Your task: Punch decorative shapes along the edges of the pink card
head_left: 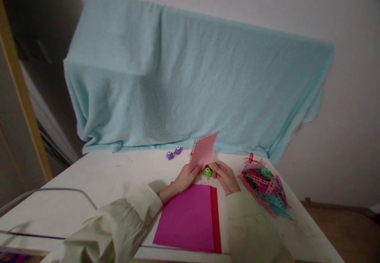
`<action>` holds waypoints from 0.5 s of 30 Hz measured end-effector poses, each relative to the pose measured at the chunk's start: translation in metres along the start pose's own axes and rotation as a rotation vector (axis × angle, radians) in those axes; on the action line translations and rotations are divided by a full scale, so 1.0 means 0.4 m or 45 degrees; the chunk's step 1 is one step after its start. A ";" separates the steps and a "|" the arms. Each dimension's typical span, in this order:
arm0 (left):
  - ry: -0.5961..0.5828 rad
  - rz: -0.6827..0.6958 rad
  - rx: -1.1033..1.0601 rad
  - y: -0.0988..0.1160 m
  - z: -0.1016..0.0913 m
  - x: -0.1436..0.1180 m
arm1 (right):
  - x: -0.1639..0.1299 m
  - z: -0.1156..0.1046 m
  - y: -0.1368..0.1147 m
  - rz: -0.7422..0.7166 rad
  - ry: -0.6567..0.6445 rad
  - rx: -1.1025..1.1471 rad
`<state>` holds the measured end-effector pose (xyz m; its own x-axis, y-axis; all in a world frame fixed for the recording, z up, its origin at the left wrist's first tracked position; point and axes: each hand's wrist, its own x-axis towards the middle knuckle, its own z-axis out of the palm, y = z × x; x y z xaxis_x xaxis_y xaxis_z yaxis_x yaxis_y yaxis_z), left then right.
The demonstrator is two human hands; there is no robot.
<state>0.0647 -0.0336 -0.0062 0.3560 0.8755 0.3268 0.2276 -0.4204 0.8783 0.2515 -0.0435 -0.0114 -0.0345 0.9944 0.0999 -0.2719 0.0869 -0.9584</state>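
desk (103,176) carries everything. paper stack (190,217) lies flat at the near edge, centre, between the two sleeves. just behind the stack, left hand (185,178) and right hand (225,176) meet over the desk; small punch (208,172) sits between them, touching the right hand. paper sheet (203,152) stands tilted up above the left hand, just left of the punch. two small punches (173,153) sit side by side further back, left of the sheet, near the draped blanket (178,77) behind the desk. scrap pile (264,185) lies right of the right hand, near the desk's right edge.
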 end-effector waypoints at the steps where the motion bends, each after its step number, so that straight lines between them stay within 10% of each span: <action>1: -0.007 -0.004 -0.003 -0.001 0.000 0.000 | -0.001 0.001 -0.002 -0.003 -0.001 0.004; 15: -0.164 0.101 0.052 0.011 -0.007 0.003 | -0.015 0.032 -0.038 -0.026 0.058 -0.050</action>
<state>0.0636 -0.0339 -0.0012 0.4870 0.8023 0.3451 0.2294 -0.4988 0.8358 0.2434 -0.0515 0.0062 0.0148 0.9940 0.1083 -0.2345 0.1087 -0.9660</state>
